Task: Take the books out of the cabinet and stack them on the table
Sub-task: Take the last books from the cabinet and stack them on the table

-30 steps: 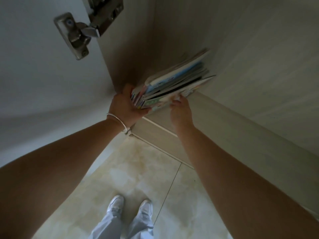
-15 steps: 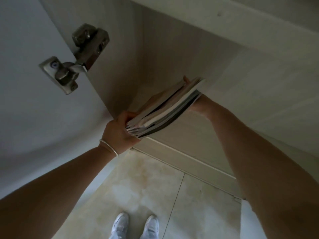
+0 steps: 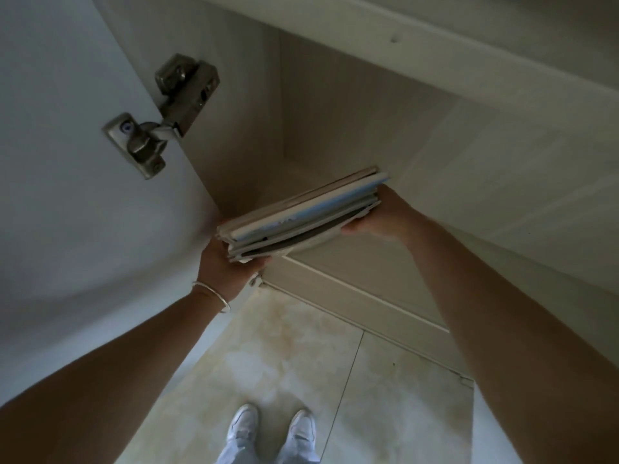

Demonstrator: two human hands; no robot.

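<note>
A stack of several thin books [image 3: 301, 216] is held flat between my two hands at the mouth of the open cabinet [image 3: 335, 128]. My left hand [image 3: 224, 266], with a thin bracelet on its wrist, grips the stack's near left end from below. My right hand [image 3: 382, 219] grips the far right end, its fingers hidden under the books. The stack hangs just above the cabinet's bottom front edge. The table is not in view.
The white cabinet door [image 3: 83, 195] stands open on the left, with a metal hinge [image 3: 160, 118] near its top. A pale shelf edge [image 3: 435, 55] runs above. Beige floor tiles [image 3: 284, 363] and my white shoes [image 3: 271, 426] lie below.
The stack has been lifted off the cabinet floor and levelled. My right hand moved from the near edge to the far right end. My left hand stayed on the left end.
</note>
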